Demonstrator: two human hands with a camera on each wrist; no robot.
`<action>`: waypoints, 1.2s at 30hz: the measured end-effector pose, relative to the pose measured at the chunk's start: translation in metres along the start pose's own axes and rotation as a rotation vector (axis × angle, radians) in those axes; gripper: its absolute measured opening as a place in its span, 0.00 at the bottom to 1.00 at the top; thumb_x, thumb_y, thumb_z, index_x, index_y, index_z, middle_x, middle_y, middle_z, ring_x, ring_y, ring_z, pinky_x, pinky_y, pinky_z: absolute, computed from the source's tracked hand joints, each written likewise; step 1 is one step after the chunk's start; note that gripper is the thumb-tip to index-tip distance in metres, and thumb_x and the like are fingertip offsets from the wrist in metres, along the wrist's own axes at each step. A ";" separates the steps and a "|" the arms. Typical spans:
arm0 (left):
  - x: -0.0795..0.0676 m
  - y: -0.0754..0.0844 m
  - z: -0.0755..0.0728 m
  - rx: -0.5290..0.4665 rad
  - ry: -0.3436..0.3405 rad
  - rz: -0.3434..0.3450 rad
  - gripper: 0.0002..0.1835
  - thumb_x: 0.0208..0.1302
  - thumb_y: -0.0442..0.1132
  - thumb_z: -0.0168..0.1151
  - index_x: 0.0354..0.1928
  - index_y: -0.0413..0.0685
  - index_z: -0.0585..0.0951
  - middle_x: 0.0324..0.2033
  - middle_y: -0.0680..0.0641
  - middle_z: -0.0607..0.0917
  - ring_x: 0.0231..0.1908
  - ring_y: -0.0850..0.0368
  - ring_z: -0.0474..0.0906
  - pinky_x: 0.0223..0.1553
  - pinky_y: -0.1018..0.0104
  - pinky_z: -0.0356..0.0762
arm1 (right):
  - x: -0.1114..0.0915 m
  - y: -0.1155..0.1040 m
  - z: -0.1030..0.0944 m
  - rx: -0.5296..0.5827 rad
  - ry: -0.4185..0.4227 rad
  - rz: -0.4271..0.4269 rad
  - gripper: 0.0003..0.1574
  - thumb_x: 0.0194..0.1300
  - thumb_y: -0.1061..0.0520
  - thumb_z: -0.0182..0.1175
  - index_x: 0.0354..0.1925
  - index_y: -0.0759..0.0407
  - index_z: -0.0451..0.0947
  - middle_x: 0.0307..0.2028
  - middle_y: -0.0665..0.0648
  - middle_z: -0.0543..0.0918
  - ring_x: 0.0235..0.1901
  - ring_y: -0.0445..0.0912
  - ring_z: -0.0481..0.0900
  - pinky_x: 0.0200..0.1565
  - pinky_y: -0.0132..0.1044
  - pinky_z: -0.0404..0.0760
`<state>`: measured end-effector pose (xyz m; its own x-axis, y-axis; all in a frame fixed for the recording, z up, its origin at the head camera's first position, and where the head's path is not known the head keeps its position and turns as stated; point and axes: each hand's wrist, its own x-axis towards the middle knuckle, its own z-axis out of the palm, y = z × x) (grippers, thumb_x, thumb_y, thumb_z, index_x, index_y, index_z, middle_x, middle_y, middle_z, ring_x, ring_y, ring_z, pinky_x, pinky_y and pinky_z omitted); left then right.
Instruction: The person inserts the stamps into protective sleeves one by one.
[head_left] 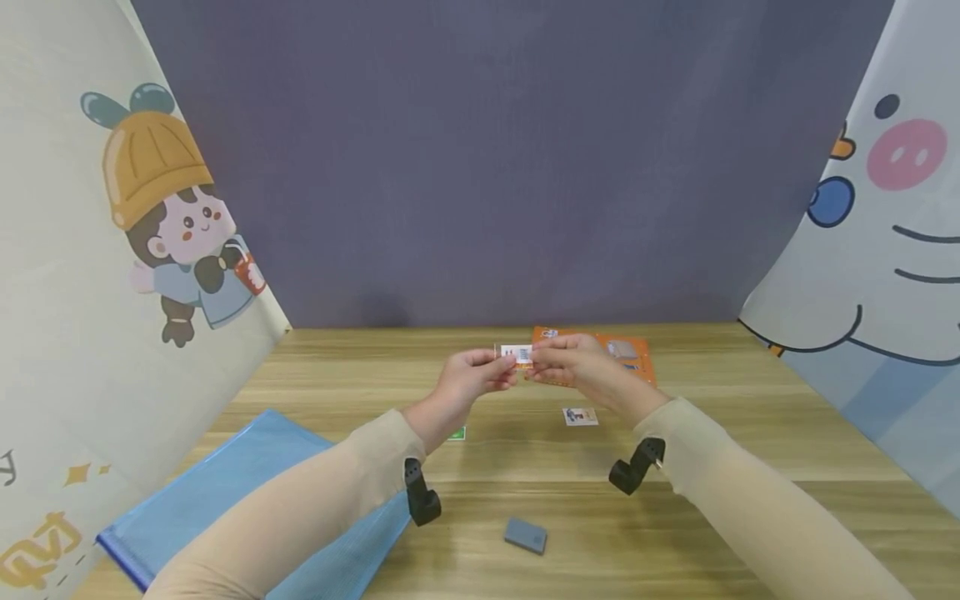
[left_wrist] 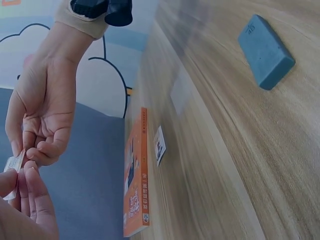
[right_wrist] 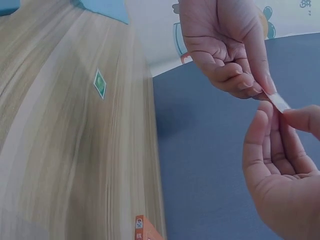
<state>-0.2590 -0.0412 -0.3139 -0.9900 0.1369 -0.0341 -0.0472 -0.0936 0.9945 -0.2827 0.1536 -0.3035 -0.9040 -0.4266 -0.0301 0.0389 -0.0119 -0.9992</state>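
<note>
Both hands pinch one small white card [head_left: 517, 353] between thumb and fingertips, held in the air above the far middle of the table [head_left: 720, 467]; the left hand [head_left: 468, 379] grips its left end and the right hand [head_left: 573, 364] its right end. Behind them an orange booklet [head_left: 626, 354] lies flat near the table's far edge. A small picture card [head_left: 581, 416] and a green sticker [head_left: 457, 433] lie toward the middle, a grey block [head_left: 526, 535] near the front edge, and a blue folder [head_left: 225, 492] at the front left corner.
</note>
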 end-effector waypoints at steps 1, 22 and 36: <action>0.000 0.000 0.000 -0.006 -0.003 -0.002 0.12 0.64 0.34 0.63 0.45 0.32 0.80 0.29 0.47 0.86 0.27 0.63 0.83 0.39 0.70 0.85 | 0.000 0.000 0.000 0.011 0.000 0.002 0.09 0.69 0.64 0.55 0.46 0.68 0.75 0.33 0.53 0.86 0.36 0.43 0.85 0.49 0.35 0.84; -0.001 -0.003 -0.010 0.032 0.065 0.103 0.13 0.63 0.34 0.65 0.46 0.32 0.81 0.36 0.39 0.88 0.27 0.60 0.85 0.40 0.64 0.86 | 0.005 0.003 0.006 -0.156 0.225 -0.041 0.16 0.62 0.58 0.67 0.44 0.67 0.79 0.29 0.50 0.84 0.32 0.43 0.83 0.40 0.35 0.85; 0.001 -0.002 -0.012 0.042 0.085 0.052 0.11 0.62 0.33 0.65 0.44 0.32 0.82 0.34 0.42 0.87 0.27 0.61 0.83 0.38 0.67 0.86 | 0.002 -0.001 0.001 -0.027 0.076 -0.011 0.15 0.66 0.65 0.59 0.51 0.71 0.74 0.31 0.51 0.86 0.34 0.42 0.86 0.53 0.42 0.83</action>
<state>-0.2611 -0.0531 -0.3175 -0.9988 0.0483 0.0114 0.0086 -0.0572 0.9983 -0.2845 0.1520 -0.3029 -0.9339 -0.3571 -0.0198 0.0179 0.0084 -0.9998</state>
